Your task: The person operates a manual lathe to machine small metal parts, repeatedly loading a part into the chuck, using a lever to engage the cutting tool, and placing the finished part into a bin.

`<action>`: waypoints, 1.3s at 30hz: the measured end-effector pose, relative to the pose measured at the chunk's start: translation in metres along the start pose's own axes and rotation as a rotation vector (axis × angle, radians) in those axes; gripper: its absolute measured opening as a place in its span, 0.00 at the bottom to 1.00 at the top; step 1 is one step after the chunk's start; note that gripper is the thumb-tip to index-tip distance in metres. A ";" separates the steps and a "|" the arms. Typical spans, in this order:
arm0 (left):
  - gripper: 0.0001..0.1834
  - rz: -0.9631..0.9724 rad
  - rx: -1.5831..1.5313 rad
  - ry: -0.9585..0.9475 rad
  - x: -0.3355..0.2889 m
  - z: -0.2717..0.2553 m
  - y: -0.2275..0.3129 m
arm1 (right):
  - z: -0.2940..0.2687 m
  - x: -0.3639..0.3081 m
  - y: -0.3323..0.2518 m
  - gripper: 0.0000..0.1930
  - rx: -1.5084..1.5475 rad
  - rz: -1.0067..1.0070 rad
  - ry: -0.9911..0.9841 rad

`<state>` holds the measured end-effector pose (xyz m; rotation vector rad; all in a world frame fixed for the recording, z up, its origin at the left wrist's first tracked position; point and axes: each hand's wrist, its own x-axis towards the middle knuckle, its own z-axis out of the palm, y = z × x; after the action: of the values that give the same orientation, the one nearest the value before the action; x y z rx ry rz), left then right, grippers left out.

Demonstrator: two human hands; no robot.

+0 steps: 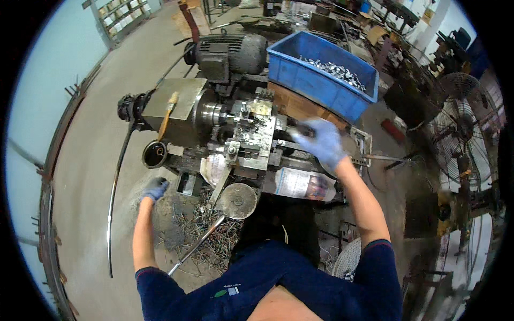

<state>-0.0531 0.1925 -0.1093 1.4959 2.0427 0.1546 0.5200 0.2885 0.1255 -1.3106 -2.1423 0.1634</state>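
In front of me stands a greasy small lathe with a metal chuck point(208, 114) and a chip-covered tool carriage point(258, 136). My right hand point(324, 143), in a blue glove, is over the right end of the machine, beside the dark shaft end right of the carriage. Motion blurs its fingers, so their grip cannot be told. My left hand point(155, 189), gloved with dark-stained fingertips, hangs low at the left, near a small metal box point(187, 183). Its fingers look curled together; whatever they hold is hidden.
A blue crate point(321, 80) of small metal parts sits behind the lathe, beside an electric motor point(230, 53). A brush point(168, 115) lies on the headstock above an oil pot point(155, 154). Metal shavings point(206, 235) cover the floor below. A fan point(463, 128) stands right.
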 end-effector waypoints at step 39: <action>0.19 0.680 -0.512 0.195 -0.201 -0.025 0.359 | 0.001 -0.053 -0.115 0.13 0.408 -0.403 -0.195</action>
<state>0.2696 0.1466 0.1427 1.7995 1.3811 1.0380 0.4481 0.1862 0.1480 -0.6405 -2.3266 0.5455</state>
